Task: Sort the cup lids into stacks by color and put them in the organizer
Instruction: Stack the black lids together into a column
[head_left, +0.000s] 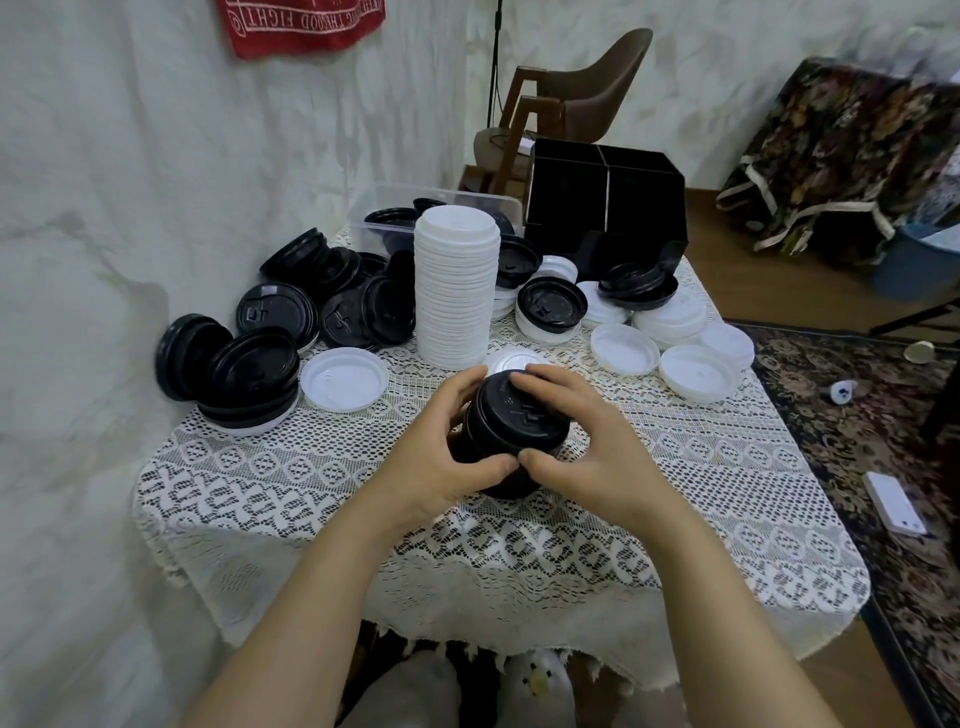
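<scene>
A short stack of black lids (519, 421) stands near the middle of the lace-covered table (311, 493). My left hand (441, 447) grips its left side and my right hand (582, 441) grips its right side, thumbs meeting at the front. Behind it rises a tall stack of white lids (456, 291). Loose black lids (291, 306) lie heaped at the left, and loose white lids (675, 338) mixed with a few black ones lie at the right. The black organizer (605, 208) stands at the table's far right corner.
A clear plastic bin (374, 208) holding black lids sits at the back beside the organizer. A single white lid (344, 378) lies left of my hands. A wall runs along the left. A chair (587, 98) stands behind the table, a patterned rug (857, 441) at the right.
</scene>
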